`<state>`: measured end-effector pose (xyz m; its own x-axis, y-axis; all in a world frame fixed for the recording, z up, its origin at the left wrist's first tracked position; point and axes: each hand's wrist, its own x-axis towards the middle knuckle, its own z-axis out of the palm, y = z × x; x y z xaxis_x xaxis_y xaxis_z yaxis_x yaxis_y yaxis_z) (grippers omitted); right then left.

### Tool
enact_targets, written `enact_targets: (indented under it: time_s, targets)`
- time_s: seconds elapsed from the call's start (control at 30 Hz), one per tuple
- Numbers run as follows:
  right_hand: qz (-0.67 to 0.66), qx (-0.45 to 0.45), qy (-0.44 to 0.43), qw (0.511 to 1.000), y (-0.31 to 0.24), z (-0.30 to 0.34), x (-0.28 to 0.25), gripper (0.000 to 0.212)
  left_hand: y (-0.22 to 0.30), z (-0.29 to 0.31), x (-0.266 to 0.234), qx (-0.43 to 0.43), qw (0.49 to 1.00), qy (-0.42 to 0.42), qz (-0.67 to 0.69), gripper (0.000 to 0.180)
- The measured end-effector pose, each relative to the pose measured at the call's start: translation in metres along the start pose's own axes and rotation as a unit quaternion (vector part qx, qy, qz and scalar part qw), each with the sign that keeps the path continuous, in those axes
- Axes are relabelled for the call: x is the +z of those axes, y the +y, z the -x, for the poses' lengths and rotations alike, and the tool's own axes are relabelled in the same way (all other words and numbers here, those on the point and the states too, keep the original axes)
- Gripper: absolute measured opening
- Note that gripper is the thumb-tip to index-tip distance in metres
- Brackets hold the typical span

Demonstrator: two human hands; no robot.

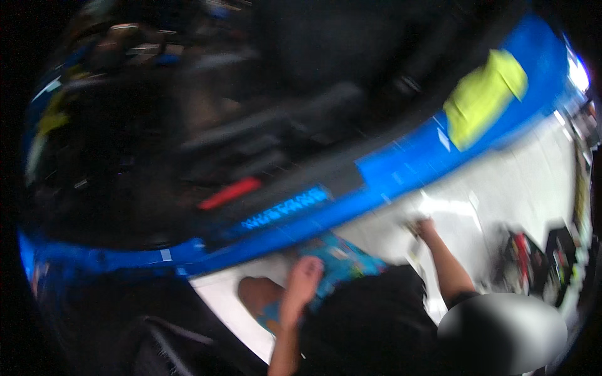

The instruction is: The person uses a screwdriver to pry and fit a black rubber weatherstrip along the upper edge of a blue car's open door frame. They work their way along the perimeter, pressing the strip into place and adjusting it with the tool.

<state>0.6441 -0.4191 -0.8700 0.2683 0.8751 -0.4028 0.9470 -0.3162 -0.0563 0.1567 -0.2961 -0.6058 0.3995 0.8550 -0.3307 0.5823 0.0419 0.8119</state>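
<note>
The picture is smeared by motion. My left hand (305, 276) is in front of my patterned blue shorts, below the car's blue edge (401, 166). Its fingers look curled, but blur hides whether they hold anything. Farther right, over the pale floor, my right hand (426, 229) is closed around something small and thin that I cannot make out. A narrow red object (231, 193) lies on the dark band just inside the blue edge, beyond my left hand. Blue lettering (285, 207) runs along that band.
The car's dark inside (251, 113) fills the upper part. A yellow cloth (486, 100) lies over the blue bodywork at the upper right. Dark open bags or cases (523, 263) with red items stand on the floor (533, 169) at the right. A black panel (163, 338) is at the lower left.
</note>
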Motion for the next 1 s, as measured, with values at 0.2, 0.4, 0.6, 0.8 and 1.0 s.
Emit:
enact_targets:
  time_s: [0.2,0.4,0.6,0.8,1.0]
  targets:
    - [-0.661,0.125,0.077,0.736,-0.028,-0.017,0.001,0.023,0.126,-0.009,-0.186,0.197,0.928,0.314,0.036,0.018]
    - [-0.584,-0.093,0.018,0.806,-0.143,0.018,-0.212,0.024,0.295,0.028,-0.426,0.384,0.535,0.749,-0.074,0.049]
    - [-0.602,-0.089,-0.088,0.789,-0.232,0.049,-0.333,0.022,0.299,0.051,-0.574,0.147,0.410,0.835,-0.336,0.058]
    - [-0.531,-0.173,-0.092,0.824,-0.287,0.055,-0.395,0.021,0.299,0.061,-0.569,0.152,0.381,0.806,-0.427,0.023]
    - [-0.395,-0.332,-0.109,0.850,-0.375,0.080,-0.527,0.021,0.300,0.087,-0.580,0.037,0.296,0.730,-0.615,0.009]
